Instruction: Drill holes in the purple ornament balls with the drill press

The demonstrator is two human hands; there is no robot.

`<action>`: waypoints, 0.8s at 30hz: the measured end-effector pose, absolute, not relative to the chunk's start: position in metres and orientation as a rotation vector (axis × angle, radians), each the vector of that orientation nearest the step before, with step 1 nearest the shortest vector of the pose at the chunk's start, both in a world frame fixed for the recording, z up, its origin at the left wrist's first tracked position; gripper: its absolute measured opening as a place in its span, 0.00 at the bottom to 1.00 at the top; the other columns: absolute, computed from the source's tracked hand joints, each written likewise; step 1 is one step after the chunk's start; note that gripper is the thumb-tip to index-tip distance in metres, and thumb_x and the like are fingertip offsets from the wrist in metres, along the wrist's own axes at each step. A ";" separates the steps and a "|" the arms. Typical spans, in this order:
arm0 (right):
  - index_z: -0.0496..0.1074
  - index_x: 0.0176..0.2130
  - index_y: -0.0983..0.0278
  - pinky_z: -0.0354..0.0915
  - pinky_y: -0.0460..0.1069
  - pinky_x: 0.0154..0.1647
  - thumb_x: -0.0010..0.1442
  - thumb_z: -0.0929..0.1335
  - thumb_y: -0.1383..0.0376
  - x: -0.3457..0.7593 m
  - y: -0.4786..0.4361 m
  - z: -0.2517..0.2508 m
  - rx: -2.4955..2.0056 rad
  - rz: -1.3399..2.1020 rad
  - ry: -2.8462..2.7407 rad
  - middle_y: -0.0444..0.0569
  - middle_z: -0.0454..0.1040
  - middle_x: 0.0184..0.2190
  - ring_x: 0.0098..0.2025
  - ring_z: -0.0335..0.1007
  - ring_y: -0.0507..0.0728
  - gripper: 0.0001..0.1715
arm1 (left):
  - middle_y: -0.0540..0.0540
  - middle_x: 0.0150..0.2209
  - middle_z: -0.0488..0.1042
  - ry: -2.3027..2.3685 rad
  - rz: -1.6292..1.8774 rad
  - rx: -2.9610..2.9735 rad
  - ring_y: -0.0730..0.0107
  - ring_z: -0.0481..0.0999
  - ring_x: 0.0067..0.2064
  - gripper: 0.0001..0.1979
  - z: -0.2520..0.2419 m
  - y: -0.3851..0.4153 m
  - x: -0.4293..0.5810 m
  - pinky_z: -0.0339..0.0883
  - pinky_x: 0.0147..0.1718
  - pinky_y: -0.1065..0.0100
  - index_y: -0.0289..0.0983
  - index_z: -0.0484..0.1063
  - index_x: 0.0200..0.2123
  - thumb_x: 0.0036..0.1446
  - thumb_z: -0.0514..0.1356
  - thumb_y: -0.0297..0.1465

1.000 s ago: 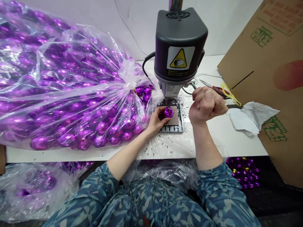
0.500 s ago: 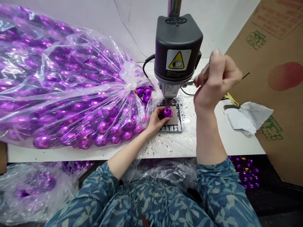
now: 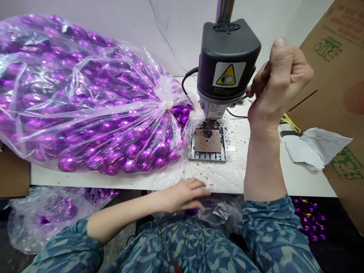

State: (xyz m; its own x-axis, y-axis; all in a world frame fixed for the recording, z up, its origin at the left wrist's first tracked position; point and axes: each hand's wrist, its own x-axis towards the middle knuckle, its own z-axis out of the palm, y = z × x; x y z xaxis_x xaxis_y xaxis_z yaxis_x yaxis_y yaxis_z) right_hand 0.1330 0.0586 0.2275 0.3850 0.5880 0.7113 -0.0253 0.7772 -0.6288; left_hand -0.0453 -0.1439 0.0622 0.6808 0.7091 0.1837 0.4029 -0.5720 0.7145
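My left hand (image 3: 184, 195) is at the table's front edge, palm down with fingers stretched apart. Just below its fingers, a shiny purple ball (image 3: 192, 211) shows partly above a clear plastic bag (image 3: 218, 212) at my lap. My right hand (image 3: 280, 81) is a fist around the side lever of a black bench drill press (image 3: 229, 53); the fingers hide most of that lever. Under the drill chuck (image 3: 211, 122), a brown square plate (image 3: 207, 146) with a small hole lies on the slotted metal base (image 3: 209, 156), with dark shavings on it.
A large tied clear bag of purple faceted balls (image 3: 93, 113) fills the left of the table. Several loose purple balls (image 3: 184, 111) lie beside its knot. At right are crumpled white paper (image 3: 313, 148), a yellow-handled tool (image 3: 292, 123) and a large cardboard box (image 3: 338, 125).
My left hand has left the drill plate and come back to the table's front edge. The purple ball is gone from the plate. My right hand remains on the lever; the view has shifted.
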 end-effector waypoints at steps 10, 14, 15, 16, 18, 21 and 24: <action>0.49 0.21 0.58 0.43 0.48 0.12 0.60 0.69 0.36 0.134 0.063 0.223 -0.606 0.455 -1.071 0.38 0.49 0.14 0.15 0.42 0.45 0.39 | 0.33 0.52 0.76 1.979 0.473 2.074 0.45 0.76 0.57 0.21 0.086 0.079 -0.077 0.70 0.60 0.47 0.33 0.76 0.55 0.59 0.59 0.18; 0.49 0.23 0.59 0.45 0.47 0.13 0.60 0.70 0.37 0.139 0.070 0.217 -0.578 0.492 -1.135 0.38 0.49 0.16 0.16 0.45 0.46 0.38 | 0.34 0.54 0.74 1.957 0.425 2.067 0.44 0.77 0.55 0.20 0.085 0.091 -0.075 0.71 0.58 0.46 0.38 0.79 0.54 0.60 0.59 0.20; 0.49 0.23 0.59 0.45 0.47 0.13 0.61 0.70 0.38 0.140 0.070 0.216 -0.564 0.499 -1.144 0.38 0.48 0.16 0.16 0.45 0.46 0.38 | 0.34 0.55 0.74 1.964 0.497 2.063 0.45 0.77 0.56 0.20 0.087 0.088 -0.076 0.70 0.59 0.46 0.38 0.78 0.55 0.62 0.59 0.22; 0.50 0.24 0.59 0.45 0.47 0.13 0.61 0.70 0.39 0.140 0.070 0.216 -0.555 0.503 -1.150 0.38 0.47 0.16 0.16 0.45 0.46 0.37 | 0.35 0.56 0.73 1.951 0.620 2.037 0.47 0.76 0.56 0.19 0.090 0.082 -0.078 0.69 0.60 0.46 0.38 0.77 0.57 0.64 0.59 0.24; 0.51 0.24 0.59 0.46 0.47 0.14 0.62 0.69 0.40 0.139 0.068 0.216 -0.550 0.516 -1.153 0.38 0.47 0.17 0.16 0.45 0.46 0.36 | 0.37 0.56 0.74 1.796 0.976 1.856 0.51 0.76 0.56 0.18 0.099 0.064 -0.081 0.70 0.60 0.48 0.39 0.75 0.59 0.68 0.57 0.29; 0.51 0.22 0.59 0.47 0.49 0.13 0.60 0.71 0.39 0.138 0.063 0.218 -0.544 0.537 -1.143 0.38 0.48 0.16 0.16 0.44 0.47 0.37 | 0.39 0.53 0.78 1.309 1.305 1.313 0.57 0.79 0.52 0.16 0.114 0.022 -0.076 0.78 0.51 0.54 0.40 0.74 0.58 0.71 0.56 0.36; 0.53 0.21 0.58 0.46 0.50 0.13 0.57 0.72 0.37 0.139 0.063 0.223 -0.535 0.565 -1.151 0.38 0.49 0.15 0.16 0.41 0.47 0.38 | 0.39 0.51 0.80 1.024 1.239 0.928 0.62 0.81 0.46 0.18 0.120 -0.020 -0.064 0.81 0.43 0.60 0.38 0.74 0.57 0.66 0.64 0.37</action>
